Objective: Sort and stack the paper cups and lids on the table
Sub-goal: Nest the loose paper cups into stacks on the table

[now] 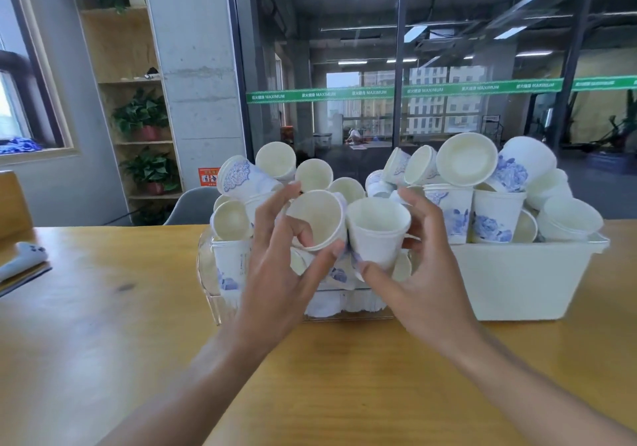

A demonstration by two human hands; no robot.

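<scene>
Holding one paper cup apiece, both hands work just above the heaped clear bin (pixel 210 294) at the middle of the wooden worktop (pixel 103 325). The left hand (pixel 275 273) curls its fingers (pixel 296 228) into the mouth of a tilted white cup (pixel 319 218), thumb under the rim, which turns the opening toward the other hand. The right hand (pixel 420 273) pinches an upright white cup (pixel 377 228) between thumb and fingers around its wall, the two cups touching side by side, probably so one can be nested into the other. More loose blue-printed cups (pixel 451 211) fill the white tub (pixel 524 280) beside it, still unsorted; no lids are clearly visible.
</scene>
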